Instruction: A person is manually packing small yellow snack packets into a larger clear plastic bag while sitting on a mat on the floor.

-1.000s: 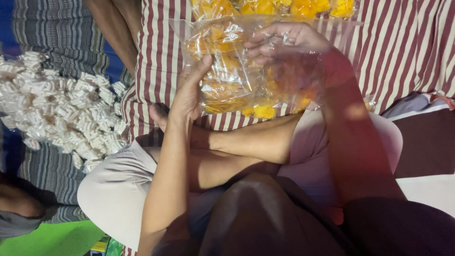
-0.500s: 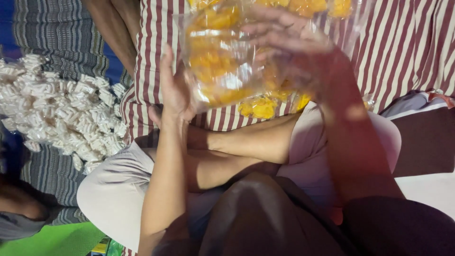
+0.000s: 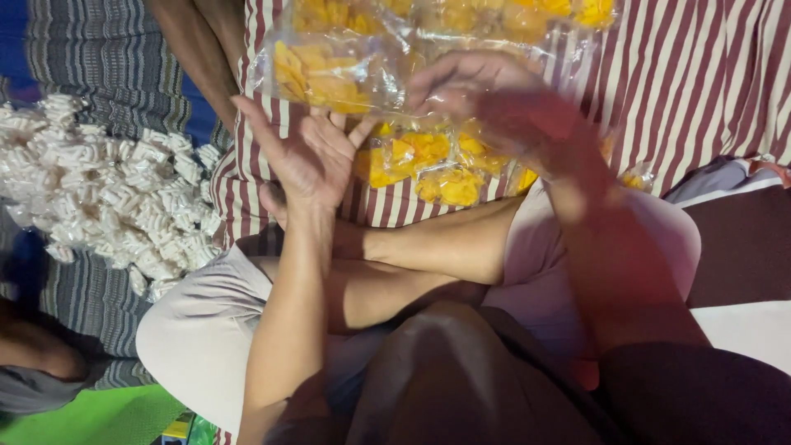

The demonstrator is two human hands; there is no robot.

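Note:
A clear plastic bag of yellow chips hangs over the red-and-white striped cloth. My right hand, blurred by motion, grips the bag's right end with its fingers curled over the plastic. My left hand is spread just under the bag, fingers apart, fingertips near its lower edge and nothing gripped. More small bags of yellow chips lie on the cloth below my hands, and others at the top edge.
A heap of white puffed snacks lies on a grey striped mat at the left. My crossed legs fill the foreground. Another person's leg reaches in at the top left. A green patch shows at the bottom left.
The bag has moved up and away from me. My left hand has let go of it and opened flat beneath it, while my right hand stays on the bag.

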